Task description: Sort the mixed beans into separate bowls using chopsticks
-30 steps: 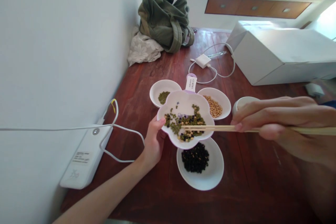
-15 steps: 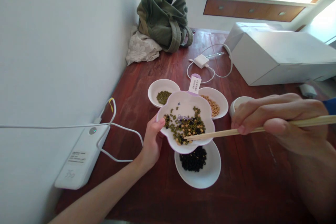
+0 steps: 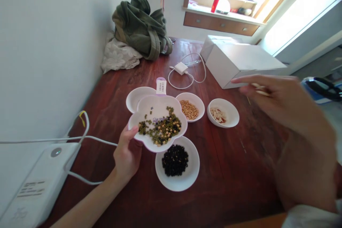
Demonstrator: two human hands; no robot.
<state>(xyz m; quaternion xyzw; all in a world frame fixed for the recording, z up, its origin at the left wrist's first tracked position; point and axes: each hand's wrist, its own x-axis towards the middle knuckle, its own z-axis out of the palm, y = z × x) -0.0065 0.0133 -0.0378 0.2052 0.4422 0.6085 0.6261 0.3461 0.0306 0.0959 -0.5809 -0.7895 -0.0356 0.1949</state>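
My left hand (image 3: 127,151) grips a flower-shaped white dish (image 3: 145,105) by its near-left edge, thumb over the rim. Mixed green, black and tan beans (image 3: 165,128) lie in it, mostly on the right and near side. My right hand (image 3: 291,114) is raised to the right, smeared by motion and closed around wooden chopsticks (image 3: 260,89), which show only as short ends. Under and around the dish stand a white bowl (image 3: 130,99) largely covered by it, a bowl of tan soybeans (image 3: 200,105), and a bowl of black beans (image 3: 192,171).
A small white bowl (image 3: 232,115) with pale pieces stands right of the soybeans. Behind are a charger with cable (image 3: 181,68), a white box (image 3: 240,58) and a green bag (image 3: 139,28). At left, a white power bank (image 3: 40,181) with cables lies along the wall.
My right hand has drawn the chopsticks out of the flower-shaped dish, up and to the right. The view has shifted right, and the small white bowl is now uncovered.
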